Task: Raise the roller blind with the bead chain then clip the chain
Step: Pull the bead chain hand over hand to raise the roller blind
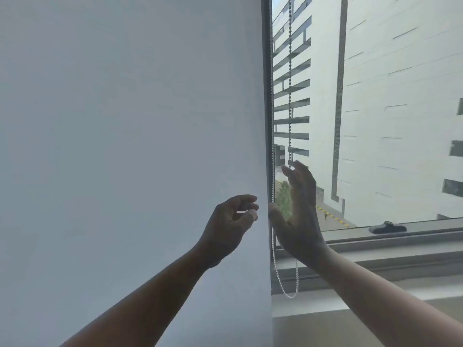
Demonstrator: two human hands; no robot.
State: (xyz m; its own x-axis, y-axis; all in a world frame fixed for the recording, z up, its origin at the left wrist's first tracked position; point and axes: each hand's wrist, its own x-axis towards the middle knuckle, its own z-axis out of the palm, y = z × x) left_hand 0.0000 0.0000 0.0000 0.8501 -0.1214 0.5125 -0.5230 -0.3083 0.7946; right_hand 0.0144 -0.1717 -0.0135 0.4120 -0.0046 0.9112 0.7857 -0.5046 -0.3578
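Head view: white blind [130, 146] down, filling the left side of the scene, right edge just beside the dark window frame [267, 96]. Bead chain [290, 71] hanging in two strands right of that edge, looped at the bottom in front of the sill [400, 249], well below both hands. Left hand [231, 227] raised in front of the blind, fingers loosely curled, thumb and fingertips apart, gripping nothing visible. Right hand [298, 216] raised at the chain, palm leftward, fingers spread and open; thumb at the left strand, fingertips at the right strand, contact unclear, no closed grip. Pale building [400, 96] beyond the glass. Dark window handle [387, 227] far right on the frame.
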